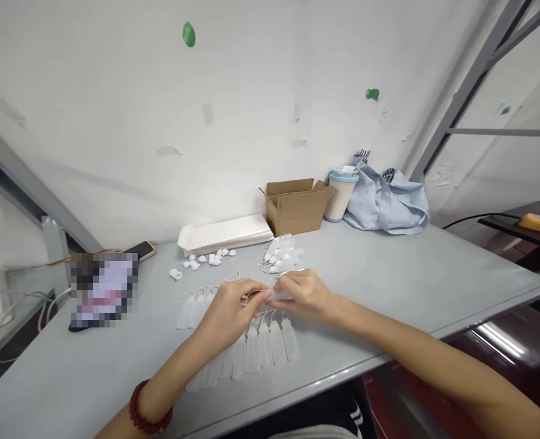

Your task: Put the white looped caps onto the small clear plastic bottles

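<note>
My left hand (pixel 233 310) is closed in a pinch on a thin white cord at the middle of the table. Right beside it, my right hand (pixel 305 296) pinches a small translucent white piece with a cord, mostly hidden by the fingers. The fingertips of both hands nearly meet. Below them lies a row of translucent, bottle-shaped plastic pieces (pixel 264 347) with white cords at their tops; my left forearm covers part of it. More such pieces (pixel 197 308) lie left of my left hand. A loose pile of similar pieces (pixel 283 253) rests beyond my right hand.
Small white bits (pixel 215 258) lie before a white flat stack (pixel 227 235) by the wall. An open cardboard box (pixel 300 213), a lidded cup (pixel 341 195) and a light blue bag (pixel 386 201) stand at the back right. A phone (pixel 142 250) and a blurred-out item (pixel 105 292) are left.
</note>
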Available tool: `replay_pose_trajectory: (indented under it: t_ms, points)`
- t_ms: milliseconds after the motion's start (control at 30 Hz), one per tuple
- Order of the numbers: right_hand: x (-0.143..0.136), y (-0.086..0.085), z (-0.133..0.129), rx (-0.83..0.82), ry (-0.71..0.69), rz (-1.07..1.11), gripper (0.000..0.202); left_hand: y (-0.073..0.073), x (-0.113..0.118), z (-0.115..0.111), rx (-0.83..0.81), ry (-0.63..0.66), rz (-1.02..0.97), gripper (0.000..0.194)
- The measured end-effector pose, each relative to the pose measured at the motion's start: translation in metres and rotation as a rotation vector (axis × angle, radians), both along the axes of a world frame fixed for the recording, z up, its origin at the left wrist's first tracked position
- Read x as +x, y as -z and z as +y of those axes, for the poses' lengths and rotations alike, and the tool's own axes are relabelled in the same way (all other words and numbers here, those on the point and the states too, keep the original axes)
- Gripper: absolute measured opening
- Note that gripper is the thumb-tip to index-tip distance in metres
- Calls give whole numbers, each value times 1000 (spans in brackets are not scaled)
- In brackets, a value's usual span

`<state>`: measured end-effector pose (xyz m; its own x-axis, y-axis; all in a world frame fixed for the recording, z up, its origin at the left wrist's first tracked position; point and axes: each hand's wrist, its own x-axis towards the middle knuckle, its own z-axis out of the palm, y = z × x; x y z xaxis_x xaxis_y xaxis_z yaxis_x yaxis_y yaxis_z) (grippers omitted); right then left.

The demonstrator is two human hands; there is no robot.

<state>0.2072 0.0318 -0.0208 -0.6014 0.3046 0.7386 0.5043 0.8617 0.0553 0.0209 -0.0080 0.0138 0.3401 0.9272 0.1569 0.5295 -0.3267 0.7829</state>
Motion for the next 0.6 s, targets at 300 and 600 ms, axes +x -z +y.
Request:
replay_pose_trajectory:
  t_ms: [300, 600]
  points:
    - [2, -2, 2, -14, 30, -19, 36, -2, -4, 4, 101, -13, 15, 18]
    - [1, -11, 1, 144, 0, 10, 16, -11, -5, 4, -226, -3, -164, 35]
